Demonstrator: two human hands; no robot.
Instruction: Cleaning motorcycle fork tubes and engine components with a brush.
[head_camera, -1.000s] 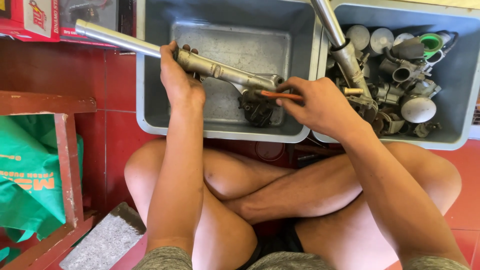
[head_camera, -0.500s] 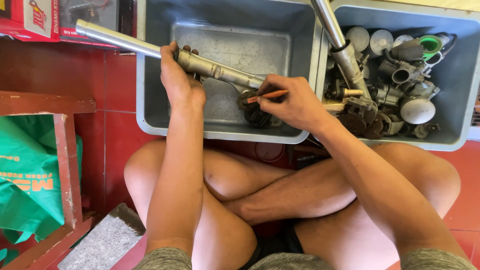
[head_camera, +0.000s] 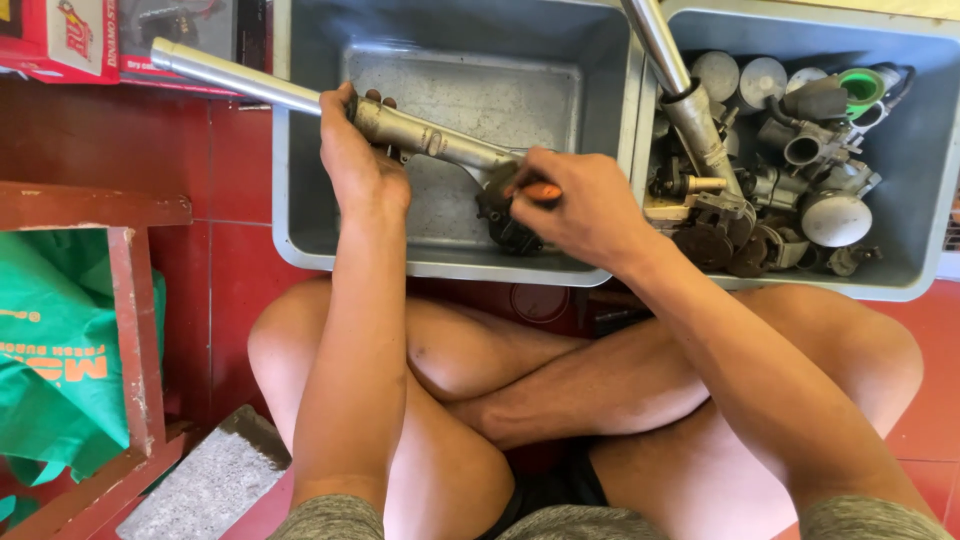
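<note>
Red tiled floor (head_camera: 235, 190), seen from above. Directly on it stand two grey plastic bins side by side: the left bin (head_camera: 300, 200), and the right bin (head_camera: 900, 270), filled with metal engine parts. At left stand a red wooden frame (head_camera: 130, 330) and a green bag (head_camera: 50, 380); a grey stone block (head_camera: 205, 485) lies nearby. Red cartons (head_camera: 60, 40) rest at top left.

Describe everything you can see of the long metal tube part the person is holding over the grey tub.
The metal tube part looks like dull, scuffed steel or aluminium: a slim shiny tube at upper left widening into a thicker sleeve. It lies tilted across the grey tub, its dark lower end inside. The left hand grasps the sleeve; the right hand, holding an orange-handled tool, covers the lower end.
</note>
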